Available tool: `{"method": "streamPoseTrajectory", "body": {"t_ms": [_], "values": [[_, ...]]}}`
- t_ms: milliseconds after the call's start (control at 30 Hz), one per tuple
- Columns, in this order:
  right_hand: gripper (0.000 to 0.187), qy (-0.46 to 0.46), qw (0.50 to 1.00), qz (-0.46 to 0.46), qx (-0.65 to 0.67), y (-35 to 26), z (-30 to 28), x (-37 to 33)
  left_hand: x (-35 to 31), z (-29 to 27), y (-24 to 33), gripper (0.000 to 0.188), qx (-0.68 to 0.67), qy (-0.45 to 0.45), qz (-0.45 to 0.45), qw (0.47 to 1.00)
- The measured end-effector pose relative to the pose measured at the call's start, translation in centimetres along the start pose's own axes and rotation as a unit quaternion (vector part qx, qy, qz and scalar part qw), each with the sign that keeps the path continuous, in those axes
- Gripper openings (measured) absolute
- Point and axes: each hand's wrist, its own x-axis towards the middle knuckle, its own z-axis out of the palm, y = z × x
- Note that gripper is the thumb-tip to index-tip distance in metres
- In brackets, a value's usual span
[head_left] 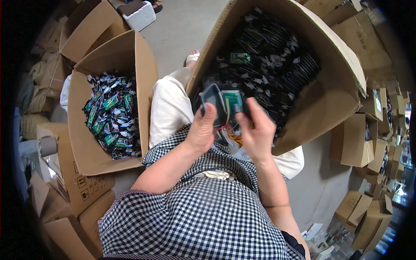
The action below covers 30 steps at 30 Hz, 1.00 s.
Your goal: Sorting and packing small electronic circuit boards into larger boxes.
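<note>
My left hand (201,132) is closed on a dark rectangular plastic casing (213,103), the thumb lying along its near side. Just to its right, my right hand (259,132) grips a small green circuit board (232,99) with thin wires. Motion blur hides exactly how the board and casing meet, and a dark part by the right fingertips is too smeared to name. Both hands are held over the near edge of a large cardboard box (323,112) full of black casings (277,47) with wires and white connectors. Below the hands lies a bundle of orange rubber bands (235,139).
A second cardboard box (146,82) at my left holds a heap of wired green circuit boards (111,113). More cartons (353,138) line the right side, and opened cartons (82,190) crowd the lower left. A white foam box (139,16) stands on the grey floor (177,30).
</note>
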Motion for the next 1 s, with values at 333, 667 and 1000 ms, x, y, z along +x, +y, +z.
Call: {"method": "streamPoseTrajectory", "body": {"t_ms": [333, 667, 1000], "values": [[0.043, 0.037, 0.929, 0.204, 0.306, 0.2, 0.8, -1.7, -0.7, 0.3, 0.2, 0.074, -0.022, -0.136, -0.055, 0.989], [0.054, -0.09, 0.941, 0.1, 0.31, 1.4, -2.9, 2.6, 1.1, 2.0, 5.5, 0.05, 0.203, -0.222, -0.232, 0.925], [0.044, -0.021, 0.875, 0.245, 0.416, 4.7, -0.9, 1.2, 0.5, -0.8, 3.3, 0.038, 0.335, -0.105, -0.103, 0.931]]}}
